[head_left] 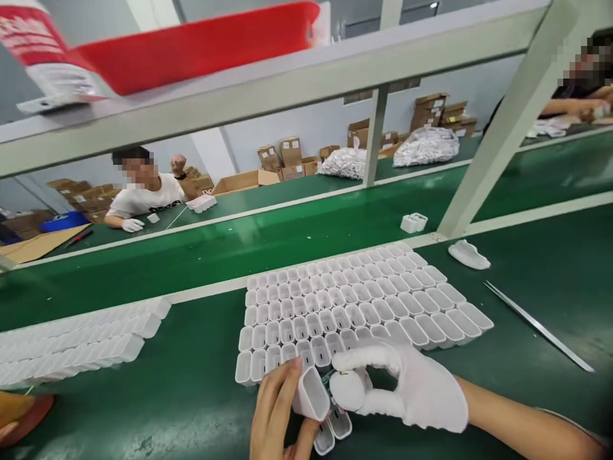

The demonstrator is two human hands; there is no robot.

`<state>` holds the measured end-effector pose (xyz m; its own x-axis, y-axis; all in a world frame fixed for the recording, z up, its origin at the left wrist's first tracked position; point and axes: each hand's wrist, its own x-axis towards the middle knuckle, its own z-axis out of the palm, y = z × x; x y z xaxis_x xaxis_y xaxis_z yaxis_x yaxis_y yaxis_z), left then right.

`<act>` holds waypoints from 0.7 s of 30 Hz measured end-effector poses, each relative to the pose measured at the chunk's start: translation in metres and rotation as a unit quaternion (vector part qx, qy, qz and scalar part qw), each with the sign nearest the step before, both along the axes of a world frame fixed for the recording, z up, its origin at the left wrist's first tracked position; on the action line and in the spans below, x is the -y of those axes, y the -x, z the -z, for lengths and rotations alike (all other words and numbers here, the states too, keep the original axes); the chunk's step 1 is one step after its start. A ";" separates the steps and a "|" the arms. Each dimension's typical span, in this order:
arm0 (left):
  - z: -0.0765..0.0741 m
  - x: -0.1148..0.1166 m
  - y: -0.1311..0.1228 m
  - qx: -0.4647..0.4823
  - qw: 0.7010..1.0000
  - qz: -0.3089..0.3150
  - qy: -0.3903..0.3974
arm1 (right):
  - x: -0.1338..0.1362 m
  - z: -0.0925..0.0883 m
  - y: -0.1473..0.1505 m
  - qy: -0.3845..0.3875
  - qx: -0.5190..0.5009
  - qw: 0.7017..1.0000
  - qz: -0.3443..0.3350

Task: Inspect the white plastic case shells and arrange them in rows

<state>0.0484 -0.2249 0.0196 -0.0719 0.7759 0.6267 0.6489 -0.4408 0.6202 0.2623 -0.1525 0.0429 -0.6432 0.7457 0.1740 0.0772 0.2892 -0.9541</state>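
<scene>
The bare left hand (278, 409) curls narrowly round a white plastic casing (311, 394), which tilts with its open end toward the right hand. The white-gloved right hand (407, 390) pinches a rounded white piece (347, 391) between thumb and fingers, just beside the casing's mouth. Two more casings (331, 431) lie beneath the hands, on the near edge of a tight block of upright open casings (335, 306) on the green desk (143, 409).

Further left lie rows of packed casings (71, 338); to the right are a long steel strip (539, 326) and a white moulded piece (469, 254). On a green conveyor belt (239, 236) beyond sits a small pair of casings (414, 222). Across the line, a co-worker (143, 185) sits in a white T-shirt, one gloved hand on the far belt — cardboard boxes (287, 160) and silvery bags (426, 145) stand behind.
</scene>
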 end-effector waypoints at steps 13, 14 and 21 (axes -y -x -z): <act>-0.003 0.003 -0.009 -0.015 0.999 -0.012 0.036 | 0.010 -0.004 0.004 -0.176 0.021 0.981 0.081; -0.004 0.003 -0.009 -0.026 0.999 -0.016 0.042 | 0.012 -0.004 0.005 -0.185 0.031 0.978 0.092; -0.006 0.007 -0.009 -0.050 0.996 -0.029 0.072 | 0.014 -0.013 0.005 -0.122 0.062 0.987 0.082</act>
<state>0.0570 -0.2316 0.0255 -0.0622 0.8543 0.5160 0.7329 -0.3119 0.6047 0.2576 -0.1665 0.0561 -0.5456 0.7870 0.2881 0.2536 0.4827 -0.8383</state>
